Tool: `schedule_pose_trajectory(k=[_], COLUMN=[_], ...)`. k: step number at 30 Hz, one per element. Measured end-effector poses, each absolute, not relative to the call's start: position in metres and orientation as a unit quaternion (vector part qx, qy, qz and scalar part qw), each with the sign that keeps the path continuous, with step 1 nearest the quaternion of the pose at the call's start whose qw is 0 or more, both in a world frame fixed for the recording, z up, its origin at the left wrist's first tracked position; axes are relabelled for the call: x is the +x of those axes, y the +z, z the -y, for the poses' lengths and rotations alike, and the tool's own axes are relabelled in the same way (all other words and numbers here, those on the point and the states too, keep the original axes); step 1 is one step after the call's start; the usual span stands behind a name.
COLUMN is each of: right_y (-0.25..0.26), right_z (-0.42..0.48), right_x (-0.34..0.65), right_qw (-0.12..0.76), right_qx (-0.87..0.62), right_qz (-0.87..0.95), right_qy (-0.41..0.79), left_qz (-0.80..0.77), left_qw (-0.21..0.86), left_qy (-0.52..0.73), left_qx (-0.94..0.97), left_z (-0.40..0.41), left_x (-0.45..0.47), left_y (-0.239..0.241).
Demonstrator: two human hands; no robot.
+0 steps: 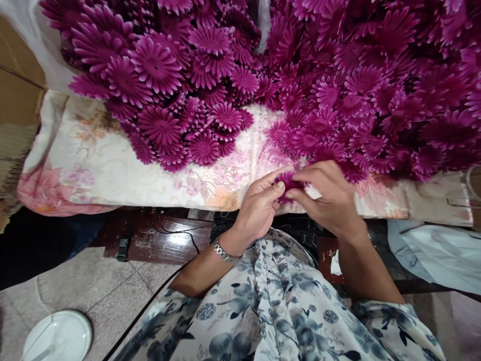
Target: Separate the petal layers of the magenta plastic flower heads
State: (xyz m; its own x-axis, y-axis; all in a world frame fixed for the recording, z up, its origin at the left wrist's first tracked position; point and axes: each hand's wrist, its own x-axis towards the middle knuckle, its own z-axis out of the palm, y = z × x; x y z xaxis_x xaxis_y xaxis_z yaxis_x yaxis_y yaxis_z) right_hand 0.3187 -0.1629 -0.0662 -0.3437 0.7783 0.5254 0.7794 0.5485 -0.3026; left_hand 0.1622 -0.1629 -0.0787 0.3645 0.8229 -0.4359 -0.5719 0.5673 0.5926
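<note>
My left hand (pixel 259 203) and my right hand (pixel 326 195) meet at the near edge of a table covered by a floral cloth (pixel 112 165). Both pinch one small magenta fabric flower (pixel 287 181) between their fingertips; most of it is hidden by the fingers. A metal watch (pixel 222 250) sits on my left wrist. A big heap of the same magenta flowers (pixel 338 75) fills the far and right part of the table, just beyond my right hand. A smaller heap of magenta flowers (pixel 169 90) lies at the far left.
A bare strip of floral cloth runs along the table's near edge on the left. Cardboard (pixel 15 90) stands at the far left. A white plate (pixel 56 336) lies on the tiled floor at lower left. Pale cloth (pixel 436 250) hangs at right.
</note>
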Motion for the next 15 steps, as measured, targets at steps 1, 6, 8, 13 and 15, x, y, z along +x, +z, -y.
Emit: schedule_pose_trajectory(k=[1, 6, 8, 13, 15], right_y=[-0.071, -0.079, -0.076, -0.068, -0.069], right_z=[0.164, 0.165, 0.165, 0.165, 0.164], right_x=[0.311, 0.305, 0.309, 0.309, 0.307], right_qw=[0.325, 0.333, 0.330, 0.359, 0.371], right_qx=[-0.464, -0.471, -0.475, -0.474, -0.484], right_qz=[0.823, 0.815, 0.815, 0.803, 0.792], right_qy=[0.035, 0.054, 0.045, 0.036, 0.042], left_qz=[-0.360, -0.349, -0.344, -0.345, -0.345], left_qw=[0.811, 0.807, 0.804, 0.793, 0.790], left_qy=[0.426, 0.441, 0.446, 0.462, 0.467], left_qx=[0.174, 0.180, 0.191, 0.200, 0.195], left_z=[0.164, 0.166, 0.165, 0.164, 0.164], left_x=[0.163, 0.167, 0.169, 0.169, 0.168], left_y=[-0.078, -0.079, -0.080, -0.080, -0.079])
